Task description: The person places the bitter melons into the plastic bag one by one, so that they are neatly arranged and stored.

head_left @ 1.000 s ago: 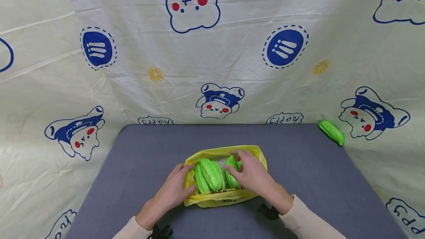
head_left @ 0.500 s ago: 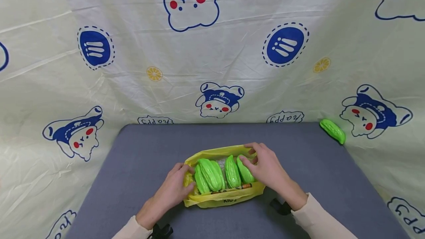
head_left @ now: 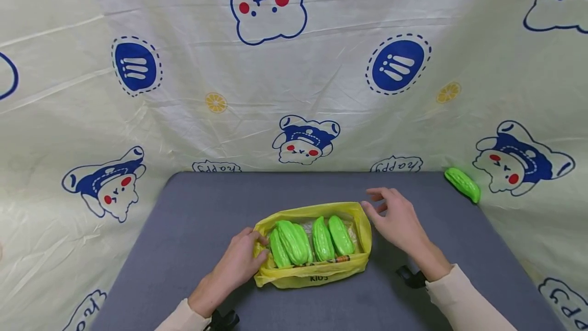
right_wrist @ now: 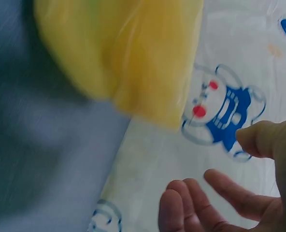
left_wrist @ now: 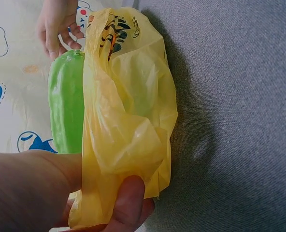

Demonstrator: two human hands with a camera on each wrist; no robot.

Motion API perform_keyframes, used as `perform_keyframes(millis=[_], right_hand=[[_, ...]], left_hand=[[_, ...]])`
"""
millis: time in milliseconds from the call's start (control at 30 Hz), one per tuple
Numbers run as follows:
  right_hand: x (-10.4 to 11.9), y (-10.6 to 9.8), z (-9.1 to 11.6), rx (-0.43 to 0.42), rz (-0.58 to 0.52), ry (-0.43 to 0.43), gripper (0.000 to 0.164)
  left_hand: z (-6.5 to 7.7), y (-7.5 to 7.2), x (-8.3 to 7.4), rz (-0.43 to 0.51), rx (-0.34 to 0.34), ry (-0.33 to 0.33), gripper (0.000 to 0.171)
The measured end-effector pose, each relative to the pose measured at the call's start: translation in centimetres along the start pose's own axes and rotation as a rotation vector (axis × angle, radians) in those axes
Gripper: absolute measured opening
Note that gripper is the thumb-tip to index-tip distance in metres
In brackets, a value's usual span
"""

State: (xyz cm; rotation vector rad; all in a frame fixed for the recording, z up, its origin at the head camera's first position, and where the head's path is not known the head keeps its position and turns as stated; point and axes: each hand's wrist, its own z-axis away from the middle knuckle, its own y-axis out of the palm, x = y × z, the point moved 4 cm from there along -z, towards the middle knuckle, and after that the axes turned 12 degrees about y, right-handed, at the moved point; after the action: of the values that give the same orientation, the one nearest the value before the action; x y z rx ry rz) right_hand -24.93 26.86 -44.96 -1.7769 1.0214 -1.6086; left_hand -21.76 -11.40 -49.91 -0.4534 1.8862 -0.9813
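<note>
A yellow plastic bag (head_left: pixel 317 278) lies on the table with its mouth spread upward. Inside it several green ridged bitter melons (head_left: pixel 294 243) lie side by side, leaving a gap in the middle. At the bag's left end my left hand (head_left: pixel 237 258) grips the edge; the left wrist view shows its thumb (left_wrist: pixel 129 198) pressing the film from outside. One bitter melon (left_wrist: pixel 66 104) rises past the rim there. My right hand (head_left: pixel 398 221) hovers off the bag's right end, fingers loosely bent and holding nothing. In the right wrist view its fingers (right_wrist: pixel 196 208) are apart from the thumb.
Another green bitter melon (head_left: pixel 462 185) lies at the far right corner of the grey table (head_left: pixel 220 195). A pale printed plastic sheet (head_left: pixel 184 132) hangs behind the table and down its sides.
My right hand has withdrawn from over the bitter melons and moved right, past the bag's end, uncovering the right-hand melons. My left hand stays on the bag's left edge.
</note>
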Motion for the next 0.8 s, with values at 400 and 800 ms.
perform_keyframes(millis=[400, 800], right_hand=[[-6.6, -2.6, -2.2, -0.189, -0.006, -0.018, 0.040], [-13.1, -3.9, -4.0, -0.207, 0.005, 0.128, 0.050]], left_hand=[[0.1, -0.1, 0.0, 0.004, 0.007, -0.018, 0.024], [0.3, 0.0, 0.1, -0.023, 0.003, 0.000, 0.032]])
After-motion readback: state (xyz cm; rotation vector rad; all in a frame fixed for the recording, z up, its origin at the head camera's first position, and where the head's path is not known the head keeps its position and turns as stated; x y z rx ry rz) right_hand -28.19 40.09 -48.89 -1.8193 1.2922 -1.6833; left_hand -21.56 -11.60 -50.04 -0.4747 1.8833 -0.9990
